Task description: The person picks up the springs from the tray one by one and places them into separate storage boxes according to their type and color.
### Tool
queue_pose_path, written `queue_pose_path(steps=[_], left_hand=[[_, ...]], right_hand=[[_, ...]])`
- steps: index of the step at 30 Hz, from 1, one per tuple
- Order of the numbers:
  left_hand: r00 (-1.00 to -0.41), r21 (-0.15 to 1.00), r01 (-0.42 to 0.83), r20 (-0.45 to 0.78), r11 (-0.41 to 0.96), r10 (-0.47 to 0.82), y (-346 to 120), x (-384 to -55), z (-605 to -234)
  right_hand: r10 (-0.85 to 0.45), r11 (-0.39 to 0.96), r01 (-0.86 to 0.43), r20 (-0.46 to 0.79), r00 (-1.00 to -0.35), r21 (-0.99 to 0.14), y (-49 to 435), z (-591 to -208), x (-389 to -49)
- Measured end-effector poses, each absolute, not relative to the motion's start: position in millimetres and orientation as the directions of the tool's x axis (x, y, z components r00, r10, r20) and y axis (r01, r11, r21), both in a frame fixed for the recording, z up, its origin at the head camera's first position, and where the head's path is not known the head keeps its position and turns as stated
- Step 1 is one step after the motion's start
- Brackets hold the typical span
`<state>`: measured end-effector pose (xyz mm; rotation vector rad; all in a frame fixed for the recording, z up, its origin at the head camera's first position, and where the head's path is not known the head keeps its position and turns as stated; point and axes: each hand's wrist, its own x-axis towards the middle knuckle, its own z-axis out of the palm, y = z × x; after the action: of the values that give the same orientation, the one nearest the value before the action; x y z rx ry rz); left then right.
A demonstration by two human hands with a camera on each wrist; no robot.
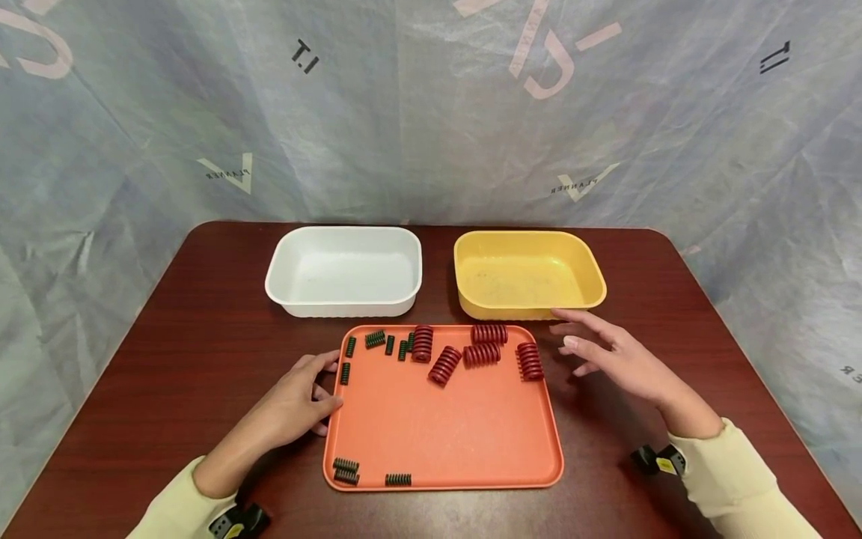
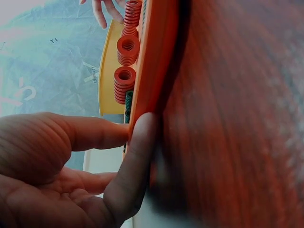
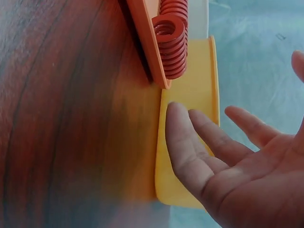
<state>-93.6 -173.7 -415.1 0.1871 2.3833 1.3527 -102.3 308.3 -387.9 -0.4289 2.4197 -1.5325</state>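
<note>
— How far are we getting?
— Seemingly only starting: red springs (image 1: 482,355) and green springs (image 1: 375,339) are all lying on the tray (image 1: 444,438), lower centre.
— Our grips?
— Our left grip (image 1: 292,404) is pinching the tray's edge; our right grip (image 1: 629,363) is hovering spread, lower right.

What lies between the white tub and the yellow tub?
Just a bare strip of table separates the white tub from the yellow tub, seen in the head view.

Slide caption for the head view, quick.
Left hand gripping an orange tray of red springs and green springs; right hand near the yellow bin, white bin alongside.
</note>
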Motion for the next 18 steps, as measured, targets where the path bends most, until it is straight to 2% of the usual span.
queue_pose_path(steps=[9,18], left_hand=[[-0.915,0.856,-0.071,-0.261,0.512,0.309,-174.2,-94.7,-416.8],[-0.914,0.856,-0.069,-0.26,0.512,0.313,-175.0,-93.9,-417.4]], right_hand=[[-0.422,0.274,0.009,-0.129,-0.898,-0.962,307.3,-393.5,-106.2],[-0.41,0.272,0.091,-0.201,-0.89,-0.958,301.9,-397.6,-107.9]])
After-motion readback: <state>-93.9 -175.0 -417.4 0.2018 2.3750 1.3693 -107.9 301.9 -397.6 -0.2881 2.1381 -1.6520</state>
